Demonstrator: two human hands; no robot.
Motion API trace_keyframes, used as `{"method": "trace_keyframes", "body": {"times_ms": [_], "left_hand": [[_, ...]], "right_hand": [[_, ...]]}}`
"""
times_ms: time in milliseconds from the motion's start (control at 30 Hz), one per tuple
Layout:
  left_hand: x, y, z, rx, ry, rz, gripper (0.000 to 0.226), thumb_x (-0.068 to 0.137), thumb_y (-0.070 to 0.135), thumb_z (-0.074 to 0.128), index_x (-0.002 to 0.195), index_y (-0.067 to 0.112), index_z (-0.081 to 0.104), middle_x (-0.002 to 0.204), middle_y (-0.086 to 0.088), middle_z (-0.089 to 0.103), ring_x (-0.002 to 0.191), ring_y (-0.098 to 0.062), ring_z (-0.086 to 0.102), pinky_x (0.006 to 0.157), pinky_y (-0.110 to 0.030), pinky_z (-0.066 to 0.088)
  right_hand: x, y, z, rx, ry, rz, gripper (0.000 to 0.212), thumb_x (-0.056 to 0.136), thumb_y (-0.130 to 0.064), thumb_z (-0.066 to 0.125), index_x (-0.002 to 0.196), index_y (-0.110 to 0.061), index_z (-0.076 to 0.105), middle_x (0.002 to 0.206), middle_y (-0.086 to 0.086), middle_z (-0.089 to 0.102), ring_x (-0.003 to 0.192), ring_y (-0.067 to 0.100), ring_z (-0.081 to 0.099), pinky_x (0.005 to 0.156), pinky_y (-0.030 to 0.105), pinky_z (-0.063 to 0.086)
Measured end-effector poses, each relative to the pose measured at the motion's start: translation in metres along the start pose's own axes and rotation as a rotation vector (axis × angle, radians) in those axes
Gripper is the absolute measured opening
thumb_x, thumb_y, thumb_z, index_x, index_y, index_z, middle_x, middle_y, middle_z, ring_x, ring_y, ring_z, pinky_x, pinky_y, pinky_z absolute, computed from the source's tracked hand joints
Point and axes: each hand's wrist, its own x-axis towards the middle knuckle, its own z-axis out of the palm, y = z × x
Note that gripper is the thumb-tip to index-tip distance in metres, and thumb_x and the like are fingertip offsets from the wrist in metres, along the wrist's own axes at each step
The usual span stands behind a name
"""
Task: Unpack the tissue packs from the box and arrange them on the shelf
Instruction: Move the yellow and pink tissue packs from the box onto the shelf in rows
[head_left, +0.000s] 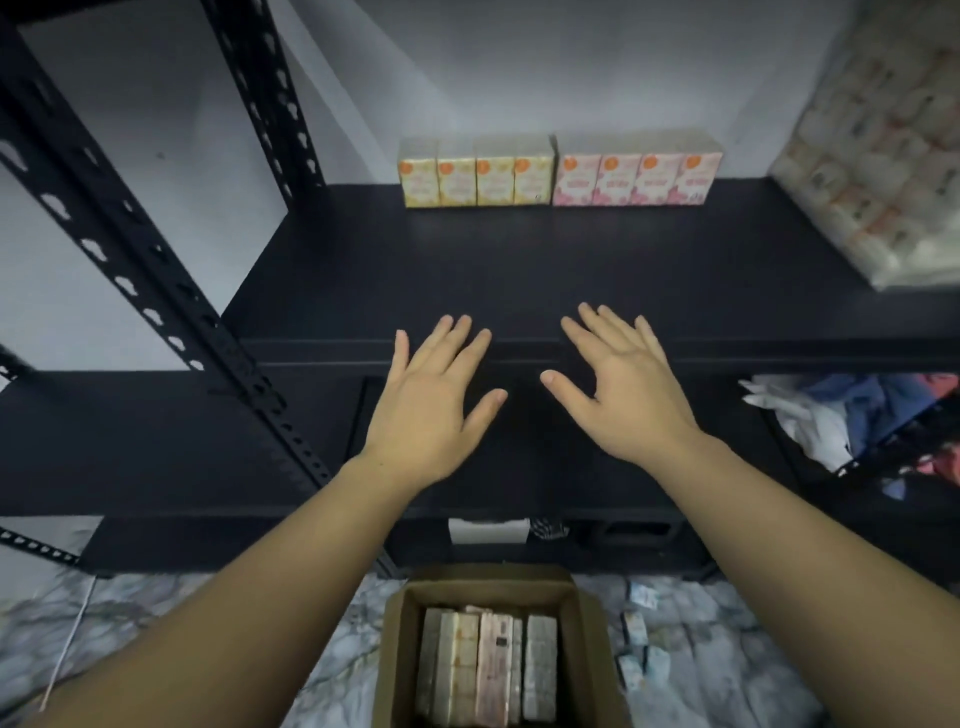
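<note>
Two bundles of tissue packs stand at the back of the black shelf: a yellow bundle on the left and a pink bundle touching it on the right. My left hand and my right hand hover side by side over the shelf's front edge, palms down, fingers spread, holding nothing. Below them on the floor stands an open cardboard box with several tissue packs standing upright inside.
A big plastic-wrapped bale of tissue packs fills the shelf's right end. Perforated black uprights rise on the left. Crumpled cloths lie on a lower level at the right. Small packets litter the marbled floor.
</note>
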Motion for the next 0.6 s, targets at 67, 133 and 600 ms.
{"method": "trace_keyframes", "body": {"times_ms": [67, 133, 600], "left_hand": [[-0.020, -0.006, 0.004, -0.054, -0.004, 0.022, 0.069, 0.104, 0.056, 0.044, 0.164, 0.024, 0.028, 0.174, 0.002, 0.015, 0.161, -0.014, 0.003, 0.130, -0.049, -0.004], [-0.040, -0.014, 0.013, -0.099, -0.032, 0.026, 0.070, 0.104, 0.055, 0.046, 0.164, 0.024, 0.027, 0.174, 0.002, 0.015, 0.161, -0.014, 0.005, 0.130, -0.049, 0.000], [-0.197, -0.080, 0.197, -0.282, -0.405, -0.315, 0.067, 0.097, 0.054, 0.055, 0.152, 0.017, 0.046, 0.140, -0.006, 0.053, 0.132, -0.026, 0.047, 0.110, -0.044, 0.044]], "right_hand": [[-0.023, -0.008, 0.010, 0.068, 0.056, -0.006, 0.067, 0.103, -0.055, 0.051, 0.160, -0.021, 0.039, 0.172, 0.001, 0.022, 0.160, 0.016, 0.011, 0.131, 0.041, 0.001], [-0.045, -0.015, 0.023, 0.116, 0.085, 0.005, 0.064, 0.103, -0.050, 0.057, 0.157, -0.020, 0.044, 0.171, 0.001, 0.025, 0.160, 0.016, 0.014, 0.131, 0.043, 0.008], [-0.194, 0.020, 0.231, 0.194, -0.307, 0.317, 0.069, 0.096, -0.062, 0.054, 0.147, -0.016, 0.058, 0.152, 0.005, 0.056, 0.144, 0.024, 0.048, 0.120, 0.036, 0.033]]}}
